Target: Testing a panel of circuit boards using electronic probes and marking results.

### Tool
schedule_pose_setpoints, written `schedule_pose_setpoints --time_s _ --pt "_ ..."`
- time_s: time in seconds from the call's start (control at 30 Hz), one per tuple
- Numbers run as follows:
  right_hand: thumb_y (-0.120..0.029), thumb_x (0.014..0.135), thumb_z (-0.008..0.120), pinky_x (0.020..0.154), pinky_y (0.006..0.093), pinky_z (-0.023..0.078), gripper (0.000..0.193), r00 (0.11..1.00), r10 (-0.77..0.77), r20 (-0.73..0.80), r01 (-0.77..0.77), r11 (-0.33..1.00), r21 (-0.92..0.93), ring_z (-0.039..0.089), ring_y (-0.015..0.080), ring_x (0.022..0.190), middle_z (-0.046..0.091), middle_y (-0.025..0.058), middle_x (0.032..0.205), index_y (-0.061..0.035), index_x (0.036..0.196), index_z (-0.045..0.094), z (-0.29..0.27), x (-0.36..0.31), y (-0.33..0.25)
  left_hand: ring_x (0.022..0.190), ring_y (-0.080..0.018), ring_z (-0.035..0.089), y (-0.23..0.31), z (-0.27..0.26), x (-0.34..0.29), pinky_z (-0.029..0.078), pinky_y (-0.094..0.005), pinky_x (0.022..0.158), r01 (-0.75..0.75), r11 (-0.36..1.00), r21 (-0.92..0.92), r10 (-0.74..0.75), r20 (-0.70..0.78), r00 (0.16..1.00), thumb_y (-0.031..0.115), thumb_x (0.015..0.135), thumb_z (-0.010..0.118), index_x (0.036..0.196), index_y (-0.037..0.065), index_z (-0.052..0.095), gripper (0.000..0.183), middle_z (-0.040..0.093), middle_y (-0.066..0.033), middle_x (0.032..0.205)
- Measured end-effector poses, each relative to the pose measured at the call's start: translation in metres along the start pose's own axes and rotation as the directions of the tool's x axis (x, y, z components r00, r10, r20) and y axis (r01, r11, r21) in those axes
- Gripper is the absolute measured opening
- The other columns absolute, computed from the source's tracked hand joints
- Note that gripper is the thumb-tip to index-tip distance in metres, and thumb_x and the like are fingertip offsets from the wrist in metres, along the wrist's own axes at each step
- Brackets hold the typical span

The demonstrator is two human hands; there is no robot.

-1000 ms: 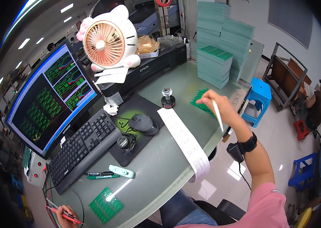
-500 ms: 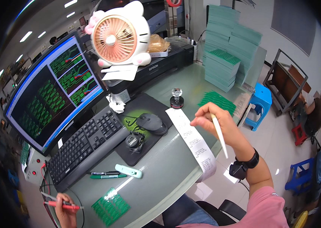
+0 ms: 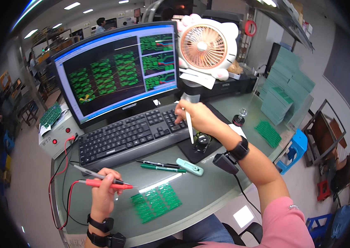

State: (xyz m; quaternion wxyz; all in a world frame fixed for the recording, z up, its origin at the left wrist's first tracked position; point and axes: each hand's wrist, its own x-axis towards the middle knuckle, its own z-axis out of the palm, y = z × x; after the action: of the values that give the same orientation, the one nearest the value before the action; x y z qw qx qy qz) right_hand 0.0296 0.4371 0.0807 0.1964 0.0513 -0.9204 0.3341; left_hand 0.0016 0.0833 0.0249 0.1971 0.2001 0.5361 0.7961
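Observation:
My left hand (image 3: 102, 200) is closed around two test probes, a red probe (image 3: 94, 182) and a grey-and-black probe (image 3: 86, 171). Their tips point right, just above and left of a green circuit board panel (image 3: 157, 202) lying on the glass-topped table. My right hand (image 3: 202, 118) is over the right end of the black keyboard (image 3: 127, 139), fingers bent, with a slim white pen-like stick (image 3: 189, 128) gripped in it, pointing down. Whether a fingertip presses a key I cannot tell. Green board layouts fill the monitor (image 3: 109, 74) behind the keyboard.
Two pens (image 3: 158, 166) and a mint-coloured cutter-like tool (image 3: 190, 167) lie mid-table. A box with red sockets (image 3: 59, 134) takes the probe leads at left. A cat-shaped fan (image 3: 204, 45), a stamp (image 3: 239, 118) and stacked boards (image 3: 280, 91) stand at the back and right.
My view has swung left. My right hand has gone from above the paper strip to the keyboard, keeping the white stick. My left hand has brought the probes closer to the board panel.

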Motion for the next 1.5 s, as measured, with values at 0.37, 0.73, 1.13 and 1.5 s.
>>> schedule_pose_setpoints --time_s 0.37,0.73,1.13,1.5 --pt "-0.026 0.093 0.052 0.074 0.0452 0.045 0.017 0.987 -0.124 0.103 0.150 0.942 -0.301 0.061 0.0318 0.082 0.066 0.0064 0.079 -0.0108 0.090 0.057 0.041 0.032 0.043 0.058 -0.0118 0.055 0.005 -0.009 0.001 0.045 -0.0240 0.054 -0.009 0.999 0.048 0.011 -0.048 0.999 0.020 0.093 0.052 0.088 0.003 0.055 0.018 0.056 -0.0070 0.075" --pt "-0.030 0.094 0.052 0.073 0.0443 0.044 0.021 0.991 -0.020 -0.129 -0.042 0.886 -0.462 0.063 0.0330 0.077 0.066 0.0132 0.074 -0.0094 0.089 0.054 0.025 0.039 0.061 0.059 -0.0118 0.055 0.006 -0.007 0.001 0.045 -0.0243 0.054 -0.020 0.998 0.053 0.023 -0.070 0.997 0.020 0.093 0.052 0.088 0.003 0.055 0.018 0.057 -0.0063 0.074" --pt "-0.025 0.093 0.052 0.071 0.0437 0.047 0.019 0.981 -0.163 0.104 0.184 0.952 -0.243 0.063 0.0306 0.082 0.067 0.0056 0.077 -0.0076 0.088 0.057 0.031 0.036 0.045 0.060 -0.0130 0.056 0.005 -0.012 0.004 0.046 -0.0254 0.055 -0.025 0.999 0.024 0.027 -0.066 0.997 0.017 0.093 0.052 0.089 0.001 0.056 0.017 0.058 -0.0079 0.075" --pt "-0.026 0.092 0.054 0.074 0.0453 0.044 0.016 0.997 -0.063 0.042 0.075 0.928 -0.364 0.064 0.0314 0.082 0.069 0.0068 0.082 -0.0100 0.089 0.057 0.030 0.041 0.055 0.064 -0.0136 0.058 0.002 -0.015 0.004 0.047 -0.0265 0.058 -0.013 0.998 0.062 0.017 -0.052 0.999 0.019 0.094 0.053 0.089 0.002 0.057 0.018 0.060 -0.0074 0.081"
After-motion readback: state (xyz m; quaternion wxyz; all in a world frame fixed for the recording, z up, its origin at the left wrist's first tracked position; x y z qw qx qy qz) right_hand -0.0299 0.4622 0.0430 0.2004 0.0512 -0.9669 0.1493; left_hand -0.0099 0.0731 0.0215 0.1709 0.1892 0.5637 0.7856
